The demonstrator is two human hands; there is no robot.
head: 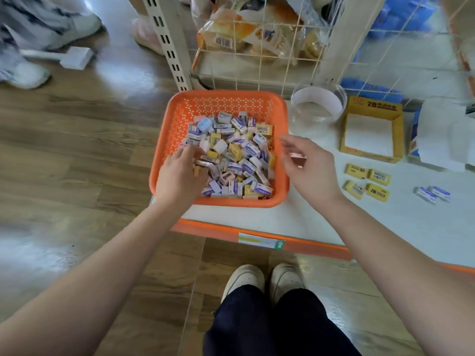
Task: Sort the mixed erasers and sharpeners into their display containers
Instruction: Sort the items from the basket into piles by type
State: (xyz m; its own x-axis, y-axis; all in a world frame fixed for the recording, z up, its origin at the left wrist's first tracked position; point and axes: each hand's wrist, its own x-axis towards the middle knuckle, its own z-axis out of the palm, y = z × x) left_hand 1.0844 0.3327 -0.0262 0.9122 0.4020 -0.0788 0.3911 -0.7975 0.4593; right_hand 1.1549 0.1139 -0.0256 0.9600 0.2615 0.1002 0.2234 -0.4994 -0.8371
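White shelf board with orange front edge (321, 217) under both hands. Orange perforated plastic basket (226, 95) between them holds the mixed eraser pile (239, 155); wire grid (259, 60) blocks behind it. Empty yellow cardboard display box (371, 109) and clear round jar (318, 104) beyond the right hand (311, 170). Four yellow erasers (367, 182) lie on bare shelf to its right. Left hand (180, 170) digs in the pile, grasp unclear; right pinches a small pink piece (298, 157).

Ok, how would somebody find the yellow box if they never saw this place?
Find the big orange basket full of little erasers on the white shelf. Just right of it is a clear round tub, and next along is the yellow box. It is the only square cardboard one with yellow walls, white inside, and "2B" on its back flap.
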